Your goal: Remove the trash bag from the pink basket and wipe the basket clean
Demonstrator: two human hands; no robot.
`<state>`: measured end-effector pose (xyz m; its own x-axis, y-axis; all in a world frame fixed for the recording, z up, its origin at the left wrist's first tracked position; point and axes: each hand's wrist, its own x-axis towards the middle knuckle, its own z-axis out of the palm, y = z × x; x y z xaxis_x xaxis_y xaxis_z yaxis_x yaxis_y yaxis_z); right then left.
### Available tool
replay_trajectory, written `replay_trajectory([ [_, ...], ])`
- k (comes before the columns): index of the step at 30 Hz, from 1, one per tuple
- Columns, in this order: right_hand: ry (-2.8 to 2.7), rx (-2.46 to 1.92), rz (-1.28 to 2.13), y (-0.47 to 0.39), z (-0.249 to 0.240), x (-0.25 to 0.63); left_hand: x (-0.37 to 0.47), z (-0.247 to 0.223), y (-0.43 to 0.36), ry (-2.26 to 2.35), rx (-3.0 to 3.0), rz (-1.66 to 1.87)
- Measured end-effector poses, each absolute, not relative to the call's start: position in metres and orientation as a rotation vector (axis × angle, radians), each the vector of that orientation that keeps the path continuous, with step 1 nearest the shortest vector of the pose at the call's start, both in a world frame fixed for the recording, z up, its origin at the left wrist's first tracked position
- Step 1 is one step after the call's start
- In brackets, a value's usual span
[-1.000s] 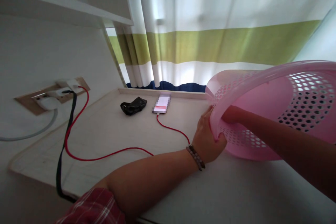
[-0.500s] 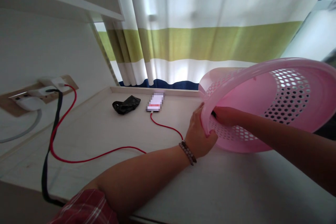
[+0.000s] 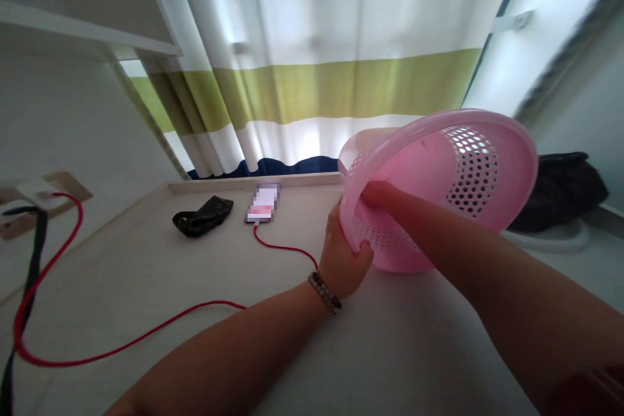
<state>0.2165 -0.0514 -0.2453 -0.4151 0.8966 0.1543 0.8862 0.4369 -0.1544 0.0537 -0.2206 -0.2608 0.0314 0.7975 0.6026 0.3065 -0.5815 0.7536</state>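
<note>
From where I stand, the pink basket (image 3: 429,166) lies just to the right of the left hand (image 3: 345,259) and surrounds the right hand (image 3: 383,195), which reaches in through the mouth. The basket is tipped on the tabletop (image 3: 419,338), its opening turned towards the person, its body seeming to run back, away from the hands. The long line of its rim slants from the left hand's grip up and away to the right. Neither hand is the nearer one, really: the two meet close together at the rim's left end, one outside, one inside, with the basket's wall between them.

The left hand is closed around that edge, thumb hooked by the rim and fingers spread along the outside. The right hand is sunk in up to the wrist, close to the inner wall; its fingertips are hidden, so I can't tell whether they grasp anything or only press there.

Left of the left hand, and a little beyond it, a phone (image 3: 263,201) lies on the tabletop, its red cable (image 3: 285,247) passing by the left wrist. Farther left sits a crumpled black bundle (image 3: 203,216).
</note>
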Motion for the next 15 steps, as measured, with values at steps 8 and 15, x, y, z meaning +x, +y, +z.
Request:
replay_trajectory([
  [8, -2.532, -1.76, 0.075, -0.062, -0.245, 0.214, 0.057, -0.261, -0.221, 1.177, 1.908, 1.593],
  [15, -2.762, -1.551, -0.079, -0.1, -0.252, 0.23, 0.059, -0.259, -0.223, 1.145, 1.897, 1.596],
])
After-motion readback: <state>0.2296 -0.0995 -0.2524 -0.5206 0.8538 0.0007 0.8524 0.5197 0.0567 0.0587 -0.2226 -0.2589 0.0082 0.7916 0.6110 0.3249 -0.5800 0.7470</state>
